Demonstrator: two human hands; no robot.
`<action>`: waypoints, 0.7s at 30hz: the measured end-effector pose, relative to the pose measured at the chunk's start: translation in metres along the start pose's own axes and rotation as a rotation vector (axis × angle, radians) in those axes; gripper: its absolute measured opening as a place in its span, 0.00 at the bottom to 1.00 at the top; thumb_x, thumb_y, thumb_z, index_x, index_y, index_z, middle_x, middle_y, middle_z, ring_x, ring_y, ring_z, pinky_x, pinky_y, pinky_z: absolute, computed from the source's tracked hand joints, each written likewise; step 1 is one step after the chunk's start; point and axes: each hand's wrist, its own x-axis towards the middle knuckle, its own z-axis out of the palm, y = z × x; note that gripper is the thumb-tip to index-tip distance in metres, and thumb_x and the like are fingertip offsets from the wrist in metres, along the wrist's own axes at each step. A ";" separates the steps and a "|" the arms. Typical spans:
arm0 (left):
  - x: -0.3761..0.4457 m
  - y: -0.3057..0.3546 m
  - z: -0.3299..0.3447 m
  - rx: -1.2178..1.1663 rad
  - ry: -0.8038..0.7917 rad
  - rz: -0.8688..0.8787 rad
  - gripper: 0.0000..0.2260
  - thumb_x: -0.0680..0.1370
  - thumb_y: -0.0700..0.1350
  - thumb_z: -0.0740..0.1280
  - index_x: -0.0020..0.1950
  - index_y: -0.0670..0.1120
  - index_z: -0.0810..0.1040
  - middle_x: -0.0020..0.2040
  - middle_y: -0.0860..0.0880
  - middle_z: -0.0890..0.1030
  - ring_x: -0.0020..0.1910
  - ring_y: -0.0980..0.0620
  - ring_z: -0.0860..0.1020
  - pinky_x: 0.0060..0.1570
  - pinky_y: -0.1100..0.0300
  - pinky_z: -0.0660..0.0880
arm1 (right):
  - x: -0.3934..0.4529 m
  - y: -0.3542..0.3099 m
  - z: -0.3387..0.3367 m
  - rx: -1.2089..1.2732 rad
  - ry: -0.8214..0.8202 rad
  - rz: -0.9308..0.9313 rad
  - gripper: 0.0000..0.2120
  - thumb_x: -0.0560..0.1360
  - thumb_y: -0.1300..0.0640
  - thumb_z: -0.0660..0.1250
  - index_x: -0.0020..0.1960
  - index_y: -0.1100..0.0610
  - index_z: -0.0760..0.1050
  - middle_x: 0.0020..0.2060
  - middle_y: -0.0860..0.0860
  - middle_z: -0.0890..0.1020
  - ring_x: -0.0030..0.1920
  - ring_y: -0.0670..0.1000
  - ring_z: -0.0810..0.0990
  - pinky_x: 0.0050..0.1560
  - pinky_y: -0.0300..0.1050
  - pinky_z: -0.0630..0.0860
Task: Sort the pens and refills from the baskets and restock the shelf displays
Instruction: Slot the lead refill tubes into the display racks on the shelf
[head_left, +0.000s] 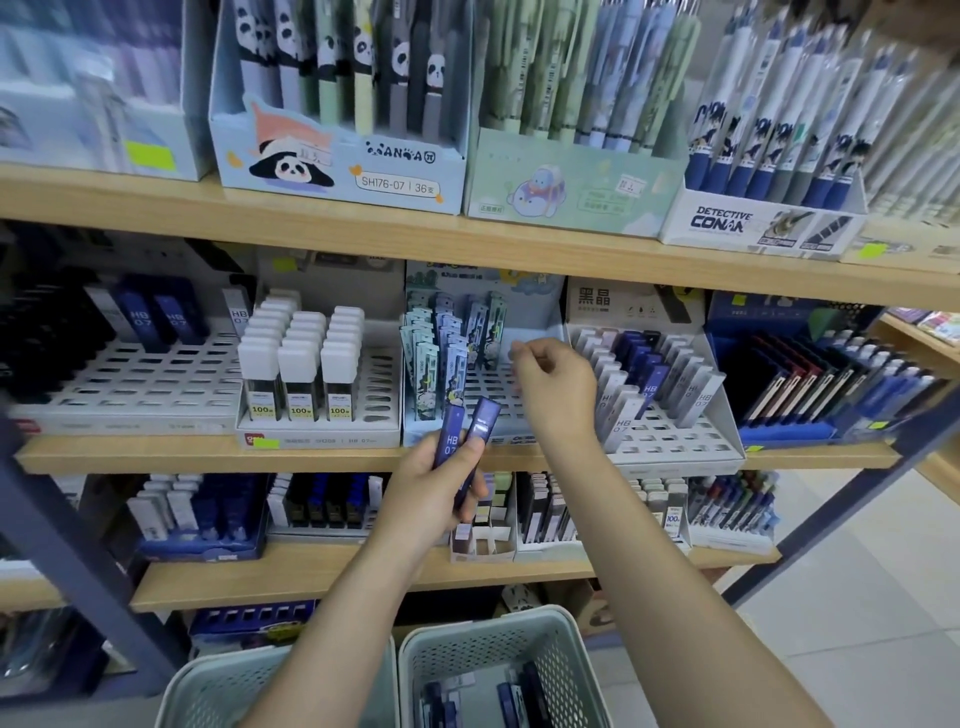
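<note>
Panda pen box (340, 156) sits on top shelf, Detective Conan box (761, 221) to its right. Lead refill trays (319, 384) on mid shelf below. Two baskets (498, 670) on floor in front, side by side.
</note>
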 end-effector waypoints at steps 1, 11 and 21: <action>-0.002 0.002 0.000 -0.005 -0.010 0.011 0.06 0.83 0.48 0.65 0.52 0.46 0.78 0.32 0.48 0.79 0.26 0.52 0.71 0.27 0.65 0.68 | -0.012 -0.004 -0.008 0.050 -0.052 0.012 0.13 0.81 0.55 0.65 0.39 0.56 0.80 0.33 0.51 0.81 0.33 0.51 0.78 0.39 0.43 0.73; -0.033 0.007 0.032 0.149 -0.094 0.073 0.09 0.83 0.49 0.65 0.52 0.44 0.78 0.33 0.46 0.81 0.23 0.52 0.70 0.26 0.61 0.64 | -0.069 -0.013 -0.092 0.290 -0.320 0.124 0.12 0.80 0.56 0.67 0.38 0.57 0.78 0.26 0.53 0.77 0.27 0.49 0.72 0.31 0.40 0.69; -0.046 0.018 0.103 -0.002 -0.320 -0.088 0.09 0.83 0.47 0.62 0.52 0.42 0.76 0.28 0.49 0.66 0.22 0.54 0.60 0.28 0.58 0.49 | -0.075 0.018 -0.172 0.772 -0.469 0.211 0.09 0.82 0.64 0.61 0.59 0.62 0.77 0.40 0.55 0.82 0.33 0.48 0.77 0.34 0.38 0.73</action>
